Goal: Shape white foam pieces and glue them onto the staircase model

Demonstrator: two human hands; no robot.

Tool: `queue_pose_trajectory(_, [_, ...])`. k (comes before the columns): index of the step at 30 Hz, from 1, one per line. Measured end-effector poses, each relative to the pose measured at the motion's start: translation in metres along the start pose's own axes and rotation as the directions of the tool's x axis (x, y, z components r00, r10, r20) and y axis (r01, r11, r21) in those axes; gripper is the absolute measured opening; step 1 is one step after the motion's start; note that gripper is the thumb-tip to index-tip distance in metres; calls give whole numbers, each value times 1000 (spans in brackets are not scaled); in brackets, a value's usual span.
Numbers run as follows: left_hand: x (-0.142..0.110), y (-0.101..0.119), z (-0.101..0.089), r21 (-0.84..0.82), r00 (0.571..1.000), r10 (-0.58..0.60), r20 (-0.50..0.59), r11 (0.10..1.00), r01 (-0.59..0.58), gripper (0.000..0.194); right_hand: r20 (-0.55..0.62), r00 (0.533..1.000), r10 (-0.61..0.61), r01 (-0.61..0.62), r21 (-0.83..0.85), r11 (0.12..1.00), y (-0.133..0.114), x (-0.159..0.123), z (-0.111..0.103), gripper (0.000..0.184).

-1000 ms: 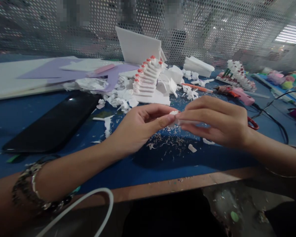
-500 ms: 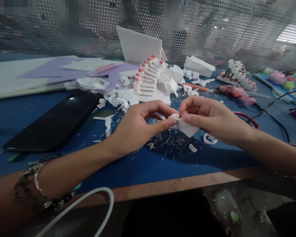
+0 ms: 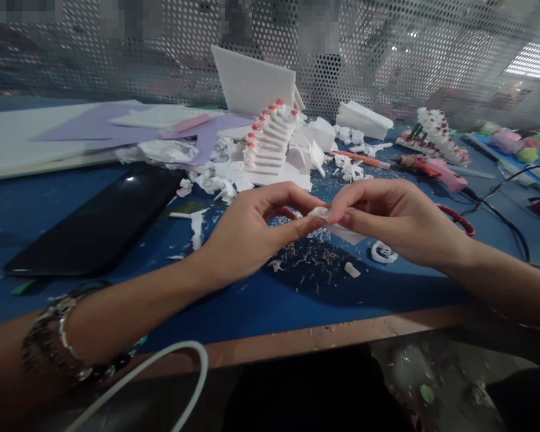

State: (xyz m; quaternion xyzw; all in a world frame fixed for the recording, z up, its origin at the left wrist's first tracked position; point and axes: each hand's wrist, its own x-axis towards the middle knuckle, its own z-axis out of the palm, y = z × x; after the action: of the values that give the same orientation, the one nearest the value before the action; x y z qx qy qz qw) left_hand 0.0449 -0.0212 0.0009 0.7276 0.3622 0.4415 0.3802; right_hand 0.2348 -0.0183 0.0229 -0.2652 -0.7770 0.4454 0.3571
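My left hand (image 3: 252,231) and my right hand (image 3: 389,219) meet over the blue mat, both pinching one small white paper piece (image 3: 337,228). The left thumb and forefinger grip its rolled end; the right fingers are closed on the flat part, which juts down below them. Red-handled scissors (image 3: 456,217) lie on the mat, mostly hidden behind the right hand. A small white paper curl (image 3: 383,252) and a white scrap (image 3: 351,270) lie just under the right hand.
A black phone (image 3: 99,225) lies at left. Behind the hands stand a white stepped paper model with red dots (image 3: 270,141), heaps of white scraps (image 3: 220,180), purple sheets (image 3: 117,123), a pink glue gun (image 3: 436,171) with a black cable (image 3: 499,216), and a perforated metal screen (image 3: 387,54).
The right hand has rolled its fingers, so the flat white part first swung down into view, then tucked back closer under the fingers. The left hand has stayed where it was.
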Motion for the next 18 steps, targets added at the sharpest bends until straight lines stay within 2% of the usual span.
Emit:
queue_pose_trajectory(2, [-1, 1, 0, -30, 1000, -12, 21, 999, 13, 11, 18, 1000, 2, -1, -34, 999, -3, -1, 0, 9])
queue_pose_trajectory(6, [-1, 1, 0, -58, 999, -16, 38, 998, 18, 11, 34, 998, 47, -48, 22, 999, -7, -2, 0, 9])
queue_pose_trajectory(11, [-1, -1, 1, -27, 999, 7, 31, 1000, -6, 12, 67, 993, 97, -98, 15, 995, -7, -2, -3, 8])
queue_pose_trajectory(15, [-3, -1, 0, 104, 991, 132, 17, 986, -133, 9, 133, 976, 170, -181, 75, 981, -5, -1, -4, 6])
queue_pose_trajectory(18, [-4, 1, -2, 236, 955, 290, 68, 925, -298, 10, 103, 961, 257, -271, 167, 948, -2, 1, -3, 15])
